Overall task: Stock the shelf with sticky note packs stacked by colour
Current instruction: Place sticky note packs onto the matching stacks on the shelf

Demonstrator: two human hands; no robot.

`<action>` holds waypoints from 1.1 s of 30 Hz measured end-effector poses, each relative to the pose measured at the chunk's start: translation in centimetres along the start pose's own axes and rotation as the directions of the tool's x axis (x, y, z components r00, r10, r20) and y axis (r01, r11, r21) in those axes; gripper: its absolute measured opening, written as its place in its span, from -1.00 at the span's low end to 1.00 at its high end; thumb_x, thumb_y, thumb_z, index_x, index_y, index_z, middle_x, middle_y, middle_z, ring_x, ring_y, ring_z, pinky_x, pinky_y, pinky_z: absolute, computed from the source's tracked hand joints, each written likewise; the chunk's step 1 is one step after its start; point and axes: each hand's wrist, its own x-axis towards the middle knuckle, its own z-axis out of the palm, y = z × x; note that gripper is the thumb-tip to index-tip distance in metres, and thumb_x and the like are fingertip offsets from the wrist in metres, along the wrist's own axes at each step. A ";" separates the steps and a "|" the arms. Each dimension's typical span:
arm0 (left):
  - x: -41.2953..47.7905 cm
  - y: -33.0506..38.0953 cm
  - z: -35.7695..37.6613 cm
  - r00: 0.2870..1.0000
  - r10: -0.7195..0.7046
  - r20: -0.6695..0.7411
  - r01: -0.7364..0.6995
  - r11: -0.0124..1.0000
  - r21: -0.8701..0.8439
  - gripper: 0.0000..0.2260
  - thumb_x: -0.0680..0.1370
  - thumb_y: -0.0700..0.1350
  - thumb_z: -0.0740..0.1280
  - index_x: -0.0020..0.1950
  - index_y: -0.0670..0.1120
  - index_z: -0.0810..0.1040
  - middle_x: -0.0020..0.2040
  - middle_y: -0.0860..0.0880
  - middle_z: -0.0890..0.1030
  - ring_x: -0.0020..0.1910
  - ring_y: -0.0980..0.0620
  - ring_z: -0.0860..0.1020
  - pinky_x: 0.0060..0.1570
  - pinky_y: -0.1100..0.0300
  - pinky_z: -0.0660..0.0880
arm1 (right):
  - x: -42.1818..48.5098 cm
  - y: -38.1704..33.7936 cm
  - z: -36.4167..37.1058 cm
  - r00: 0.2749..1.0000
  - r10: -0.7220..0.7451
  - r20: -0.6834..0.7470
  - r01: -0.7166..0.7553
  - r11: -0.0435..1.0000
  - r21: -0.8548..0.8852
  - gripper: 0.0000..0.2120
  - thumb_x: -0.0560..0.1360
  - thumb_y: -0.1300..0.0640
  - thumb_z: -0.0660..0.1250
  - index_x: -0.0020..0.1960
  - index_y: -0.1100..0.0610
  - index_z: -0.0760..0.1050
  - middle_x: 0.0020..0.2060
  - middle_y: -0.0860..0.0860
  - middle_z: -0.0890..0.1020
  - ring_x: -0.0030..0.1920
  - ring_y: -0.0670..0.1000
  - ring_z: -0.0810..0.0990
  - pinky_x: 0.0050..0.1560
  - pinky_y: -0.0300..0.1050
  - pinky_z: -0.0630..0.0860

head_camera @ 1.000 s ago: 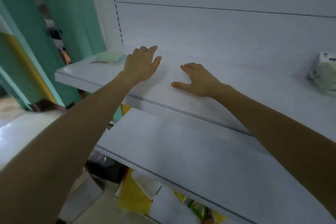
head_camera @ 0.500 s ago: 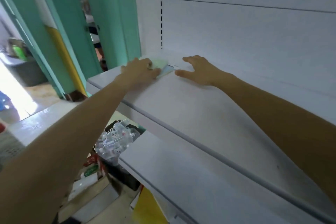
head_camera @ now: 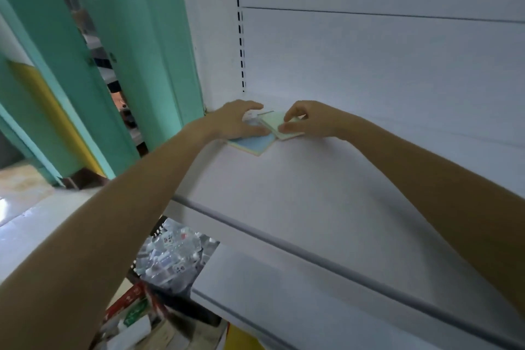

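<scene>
Two sticky note packs lie at the far left back corner of the white shelf [head_camera: 298, 193]. A blue pack [head_camera: 252, 142] rests flat, and my left hand [head_camera: 235, 119] presses on its far part with thumb and fingers. A pale green pack [head_camera: 272, 121] lies partly over the blue one, tilted. My right hand [head_camera: 309, 119] pinches the green pack's right edge between thumb and fingers. Both arms reach in from the front.
The white back panel [head_camera: 369, 65] with a slotted upright [head_camera: 240, 37] stands right behind the packs. A lower shelf [head_camera: 284, 293] juts out below. Teal door panels [head_camera: 147, 37] are at the left. A basket of clear packaged goods [head_camera: 173, 256] sits on the floor.
Both hands have closed in on the packs at the shelf's back left corner. The right hand, which lay flat beside them, now pinches the green pack. The view has shifted left.
</scene>
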 end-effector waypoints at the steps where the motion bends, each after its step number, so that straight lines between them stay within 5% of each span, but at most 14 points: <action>1: 0.3 -0.5 -0.2 0.998 -0.059 -0.004 0.059 0.998 0.020 -0.31 0.43 0.20 0.34 0.46 -0.04 0.21 0.47 -0.09 0.29 0.44 -0.07 0.26 0.39 0.09 0.20 | 0.0 -0.2 -0.2 1.000 0.028 0.000 -0.028 1.000 -0.004 -0.57 0.41 -0.06 0.39 0.20 0.11 0.44 0.10 0.01 0.44 0.06 -0.04 0.40 0.02 -0.20 0.30; 4: 0.5 -0.9 -0.6 0.982 -0.186 0.010 0.186 0.981 0.056 -0.16 0.33 0.32 0.35 0.44 -0.12 0.21 0.39 -0.13 0.39 0.35 -0.12 0.38 0.29 0.07 0.34 | -0.2 -0.4 -0.7 0.990 0.142 -0.003 -0.142 0.990 0.012 -0.45 0.36 -0.07 0.43 0.27 0.06 0.37 0.09 0.00 0.37 0.11 0.00 0.37 0.11 -0.13 0.34; 8: 0.5 -0.1 -1.0 0.993 -0.112 -0.040 0.115 0.991 0.068 -0.31 0.37 0.20 0.40 0.36 -0.14 0.31 0.34 -0.12 0.43 0.18 -0.09 0.46 0.10 0.11 0.38 | -1.3 0.3 -0.8 0.962 0.249 -0.114 -0.249 0.968 0.013 -0.45 0.33 -0.07 0.46 0.23 0.08 0.39 0.06 -0.01 0.34 0.08 0.00 0.35 0.06 -0.16 0.31; 11: 0.4 0.1 -1.4 0.995 -0.076 0.061 0.080 0.995 -0.064 -0.36 0.39 0.02 0.45 0.39 -0.12 0.29 0.31 -0.11 0.42 -0.01 -0.04 0.47 -0.06 0.14 0.42 | -2.4 0.9 -0.4 0.942 0.263 -0.210 -0.260 0.965 0.040 -0.46 0.34 -0.06 0.46 0.22 0.14 0.41 0.09 0.03 0.38 0.06 0.01 0.35 0.02 -0.20 0.25; 16: 0.2 0.1 -1.3 0.996 0.030 0.084 -0.010 0.972 -0.233 -0.40 0.36 -0.13 0.49 0.35 -0.08 0.36 0.28 -0.14 0.44 -0.07 -0.06 0.48 -0.02 0.11 0.44 | -4.5 0.9 -0.1 0.903 0.300 -0.306 -0.274 0.953 0.127 -0.52 0.36 0.04 0.47 0.23 0.14 0.46 0.25 0.11 0.43 0.13 0.05 0.42 0.03 -0.23 0.25; 20: 0.2 0.5 -0.8 0.996 0.085 -0.025 -0.088 0.937 -0.337 -0.50 0.39 -0.22 0.45 0.31 -0.06 0.42 0.29 -0.14 0.43 0.14 -0.09 0.47 0.05 0.16 0.40 | -6.5 1.3 0.2 0.856 0.323 -0.404 -0.285 0.946 0.152 -0.54 0.35 0.07 0.47 0.22 0.13 0.47 0.24 0.12 0.47 0.04 -0.04 0.39 0.03 -0.23 0.26; 23: 0.6 1.4 -0.2 0.995 0.066 -0.070 -0.092 0.866 -0.491 -0.58 0.42 -0.33 0.37 0.26 -0.08 0.48 0.31 -0.19 0.43 0.20 -0.11 0.47 0.06 0.15 0.43 | -8.5 2.1 0.0 0.798 0.344 -0.495 -0.316 0.938 0.142 -0.55 0.38 0.08 0.44 0.23 0.12 0.46 0.25 0.10 0.49 0.05 0.00 0.42 0.05 -0.18 0.31; 28: 0.3 5.1 1.3 0.996 0.027 -0.083 -0.078 0.700 -0.710 -0.61 0.46 -0.40 0.27 0.26 -0.16 0.49 0.11 -0.20 0.53 -0.15 -0.01 0.49 -0.40 0.39 0.43 | -13.1 3.9 -1.4 0.691 0.374 -0.619 -0.274 0.928 0.254 -0.64 0.44 0.18 0.37 0.23 0.13 0.48 0.24 0.09 0.52 0.01 -0.01 0.47 0.01 -0.18 0.41; 33: -0.9 11.0 3.3 0.996 0.059 -0.067 -0.088 0.544 -0.834 -0.60 0.46 -0.41 0.26 0.27 -0.18 0.48 -0.14 -0.11 0.54 -0.33 0.09 0.48 -0.36 0.33 0.44 | -18.8 6.3 -3.2 0.619 0.416 -0.666 -0.244 0.908 0.340 -0.67 0.46 0.22 0.34 0.22 0.14 0.50 0.24 0.08 0.53 -0.08 0.00 0.49 -0.05 -0.24 0.40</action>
